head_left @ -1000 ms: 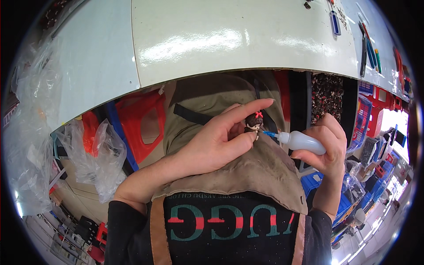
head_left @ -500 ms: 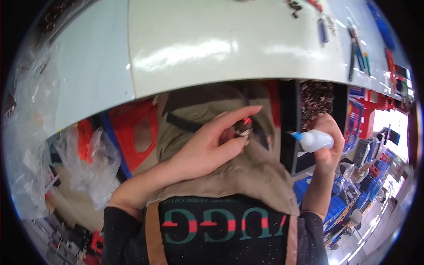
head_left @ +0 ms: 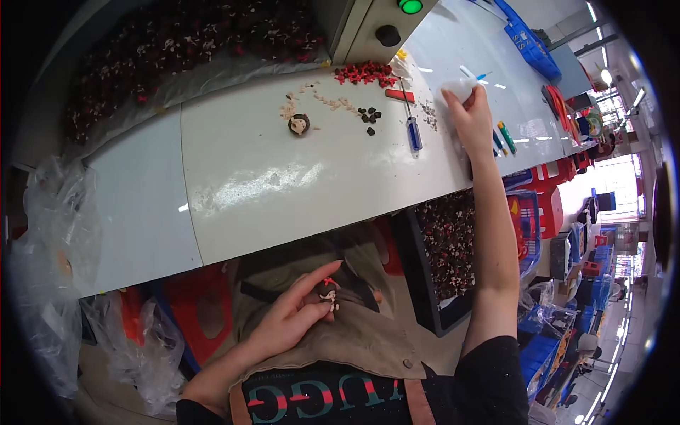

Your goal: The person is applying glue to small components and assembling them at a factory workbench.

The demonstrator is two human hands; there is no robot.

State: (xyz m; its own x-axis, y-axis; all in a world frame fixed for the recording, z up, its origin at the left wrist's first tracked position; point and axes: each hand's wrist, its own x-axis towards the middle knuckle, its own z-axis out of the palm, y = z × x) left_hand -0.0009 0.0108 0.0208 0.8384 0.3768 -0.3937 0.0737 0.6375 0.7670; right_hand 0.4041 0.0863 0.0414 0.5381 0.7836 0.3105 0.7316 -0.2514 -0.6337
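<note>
In my left hand (head_left: 290,315), low over my apron-covered lap, is a small figurine (head_left: 328,293) with dark hair and a red bow, gripped between thumb and fingers. My right arm stretches out to the far right of the table. There my right hand (head_left: 470,122) is closed on a white squeeze bottle (head_left: 459,88), which lies tilted with its blue tip toward the right. On the table ahead are a round doll head (head_left: 298,125) with dark hair, several pale pieces (head_left: 333,103), black pieces (head_left: 370,117) and a heap of red bows (head_left: 365,72).
A screwdriver with a blue handle (head_left: 414,134) lies left of my right hand; a green lighter-like object (head_left: 507,137) is to its right. A black tray (head_left: 421,283) of figurines stands below the table edge. A large pile of figurines (head_left: 191,57) fills the back left, beside a machine (head_left: 368,32).
My right hand has carried the bottle from beside the tray up and forward over the table. The left hand keeps the figurine over my lap. The view has shifted, showing more table.
</note>
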